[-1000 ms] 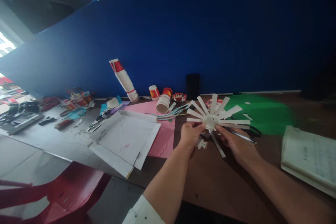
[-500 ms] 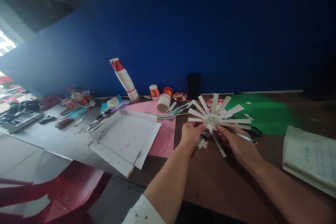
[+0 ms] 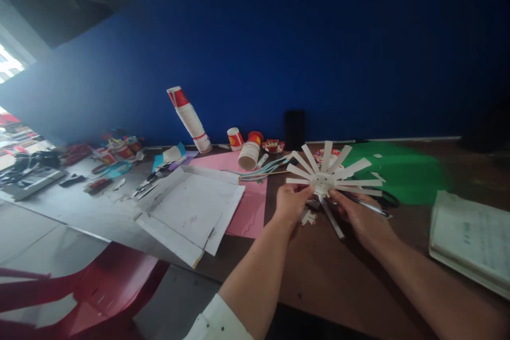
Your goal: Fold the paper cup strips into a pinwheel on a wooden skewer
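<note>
A white paper cup cut into strips (image 3: 322, 185) is held up over the brown table, its strips fanned out around the round base like petals. Small dark holes show in that base. My left hand (image 3: 292, 203) pinches its lower left edge between thumb and fingers. On the lower right edge, my right hand (image 3: 356, 218) grips the same cut cup. One strip points down between the two hands. A pen-like object (image 3: 370, 206) sticks out by my right hand; whether the hand holds it is unclear. White paper scraps (image 3: 308, 217) lie beneath the cup.
Left of my hands lie a white cardboard tray (image 3: 191, 212) and pink paper (image 3: 251, 218). Behind stand a leaning cup stack (image 3: 191, 119) and more paper cups (image 3: 249, 155). Green paper (image 3: 414, 175) and a notebook (image 3: 470, 244) lie right. A red chair (image 3: 107, 292) stands lower left.
</note>
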The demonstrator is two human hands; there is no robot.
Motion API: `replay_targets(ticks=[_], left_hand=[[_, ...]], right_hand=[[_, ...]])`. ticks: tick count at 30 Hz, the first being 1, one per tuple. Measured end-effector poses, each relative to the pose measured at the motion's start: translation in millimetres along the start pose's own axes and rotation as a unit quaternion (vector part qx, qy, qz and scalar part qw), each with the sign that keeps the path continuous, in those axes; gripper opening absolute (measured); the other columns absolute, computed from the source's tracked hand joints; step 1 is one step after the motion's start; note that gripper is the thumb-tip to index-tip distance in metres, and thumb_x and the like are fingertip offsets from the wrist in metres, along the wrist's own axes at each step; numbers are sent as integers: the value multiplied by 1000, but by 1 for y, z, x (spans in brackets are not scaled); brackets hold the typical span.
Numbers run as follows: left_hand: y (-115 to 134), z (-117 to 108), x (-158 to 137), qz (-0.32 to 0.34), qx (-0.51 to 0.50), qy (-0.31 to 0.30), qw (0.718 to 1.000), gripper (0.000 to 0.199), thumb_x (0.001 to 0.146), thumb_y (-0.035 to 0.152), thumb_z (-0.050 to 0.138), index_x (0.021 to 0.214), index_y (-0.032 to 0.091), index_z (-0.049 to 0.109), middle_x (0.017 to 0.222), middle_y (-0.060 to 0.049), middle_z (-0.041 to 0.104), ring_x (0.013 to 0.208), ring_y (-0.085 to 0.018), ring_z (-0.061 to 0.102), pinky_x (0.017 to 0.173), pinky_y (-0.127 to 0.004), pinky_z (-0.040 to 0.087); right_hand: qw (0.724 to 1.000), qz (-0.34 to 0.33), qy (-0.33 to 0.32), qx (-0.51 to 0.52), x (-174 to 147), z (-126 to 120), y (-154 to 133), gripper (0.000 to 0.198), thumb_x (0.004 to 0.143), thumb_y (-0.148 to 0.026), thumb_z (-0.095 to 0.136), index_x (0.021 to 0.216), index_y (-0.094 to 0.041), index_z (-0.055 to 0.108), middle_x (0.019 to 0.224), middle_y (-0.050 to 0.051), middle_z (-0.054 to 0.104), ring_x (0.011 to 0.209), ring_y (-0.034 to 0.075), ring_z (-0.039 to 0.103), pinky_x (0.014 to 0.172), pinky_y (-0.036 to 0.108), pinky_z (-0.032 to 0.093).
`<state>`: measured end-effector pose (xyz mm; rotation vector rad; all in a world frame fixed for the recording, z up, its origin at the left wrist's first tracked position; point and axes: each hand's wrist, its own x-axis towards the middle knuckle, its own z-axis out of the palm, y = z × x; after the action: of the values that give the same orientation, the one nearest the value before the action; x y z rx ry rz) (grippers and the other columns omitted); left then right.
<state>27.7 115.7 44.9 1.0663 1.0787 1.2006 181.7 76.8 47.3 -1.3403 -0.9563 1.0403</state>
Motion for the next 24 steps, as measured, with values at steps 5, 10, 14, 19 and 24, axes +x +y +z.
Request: replay_targets(ticks=[5, 10, 14, 19, 24], left_hand=[[2, 1, -1, -6, -18, -4, 1000, 18, 70, 25, 81, 80, 11, 76, 76, -9, 74, 68, -17, 68, 75, -30, 55], [5, 2, -3, -13, -36, -9, 999, 17, 69, 24, 81, 79, 10, 76, 71, -8, 73, 63, -15, 66, 70, -29, 54], [7, 4, -4, -18, -39, -13, 999, 17, 67, 24, 82, 76, 11, 76, 69, -7, 72, 62, -15, 64, 69, -29, 53], [8, 6, -5, -23, -31, -16, 999, 14, 65, 23, 82, 69, 12, 75, 66, -6, 69, 58, -12, 59, 64, -27, 49], [9, 6, -6, -15, -32, -21, 999, 19, 61, 26, 85, 69, 13, 75, 67, -5, 70, 60, -13, 59, 65, -27, 49]], right_hand=[[999, 37, 13, -1, -5, 1, -9, 36, 62, -52, 82, 74, -20, 70, 55, -1, 56, 52, 13, 47, 48, 28, 37], [998, 48, 26, -7, -14, 4, -24, 34, 61, -49, 81, 72, -20, 68, 55, -2, 56, 52, 13, 47, 48, 28, 38], [998, 51, 23, -3, -18, 7, -29, 32, 62, -49, 79, 67, -21, 63, 52, -3, 50, 50, 12, 44, 48, 28, 38], [998, 51, 29, -27, -20, 7, -32, 34, 63, -49, 76, 58, -23, 55, 51, -2, 50, 49, 13, 44, 47, 30, 37], [998, 37, 28, -31, -21, 7, -38, 33, 63, -47, 74, 56, -24, 52, 49, -2, 47, 49, 13, 42, 48, 30, 37]])
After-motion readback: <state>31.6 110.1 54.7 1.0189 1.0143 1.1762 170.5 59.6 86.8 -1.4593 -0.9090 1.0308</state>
